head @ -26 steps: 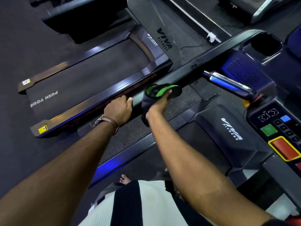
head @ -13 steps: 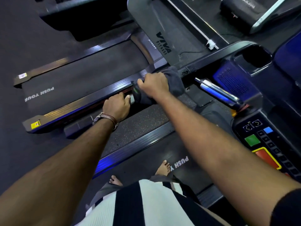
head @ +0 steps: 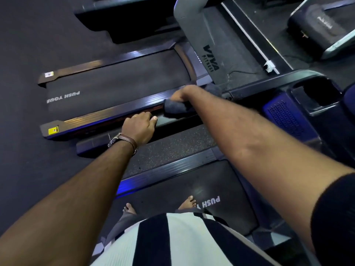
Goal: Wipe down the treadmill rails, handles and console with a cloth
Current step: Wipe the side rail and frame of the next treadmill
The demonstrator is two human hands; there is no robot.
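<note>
- Gripping the cloth (head: 174,108) bunched on the rail (head: 171,120), our right hand (head: 180,95) may only skim the top and leave the sides dirty
- Our left hand (head: 138,126), curled over the same rail just beside the cloth, blocks the stroke unless we shift it

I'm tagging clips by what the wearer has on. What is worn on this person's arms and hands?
The left hand has a thin ring on one finger and a wristwatch with a brown strap at its wrist. The right hand wears nothing visible; a black sleeve covers that upper arm.
</note>
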